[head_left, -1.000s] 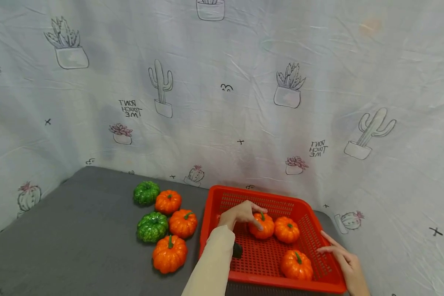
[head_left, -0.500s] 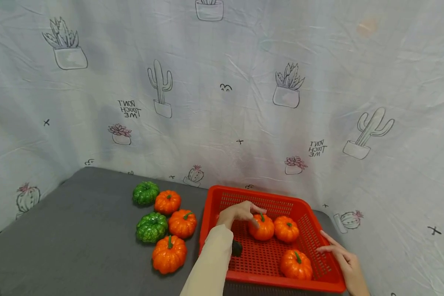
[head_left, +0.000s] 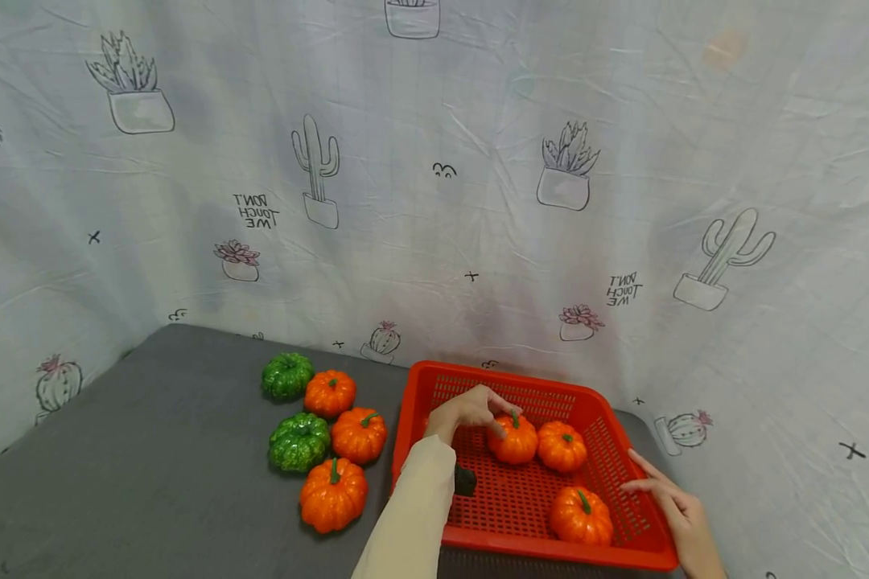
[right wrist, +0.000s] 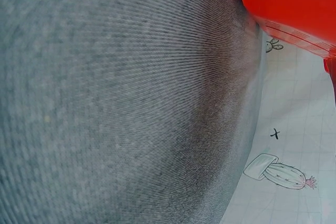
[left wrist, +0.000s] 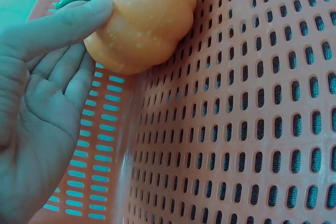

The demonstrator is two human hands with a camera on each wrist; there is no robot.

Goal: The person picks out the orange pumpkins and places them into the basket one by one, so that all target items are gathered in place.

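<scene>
My left hand (head_left: 471, 408) reaches into the red plastic basket (head_left: 550, 548) and holds an orange pumpkin (head_left: 517, 445) with a green stem. In the left wrist view, the thumb presses on the side of this pumpkin (left wrist: 144, 22), and the other fingers go behind it, partly hidden. A second orange pumpkin (head_left: 561, 447) sits right beside it, and a third pumpkin (head_left: 581, 517) lies near the basket's front right corner. My right hand (head_left: 677, 511) grips the basket's right rim, one digit inside the wall and another along the rim. The right wrist view shows the basket's outer side (right wrist: 294, 3).
Left of the basket, two green pumpkins (head_left: 300, 442) and several orange ones (head_left: 333, 494) stand on the grey tabletop (head_left: 152, 450). A white curtain (head_left: 405, 241) with cactus drawings hangs behind. Something small and black (head_left: 465, 481) shows beside the left sleeve (head_left: 413, 515).
</scene>
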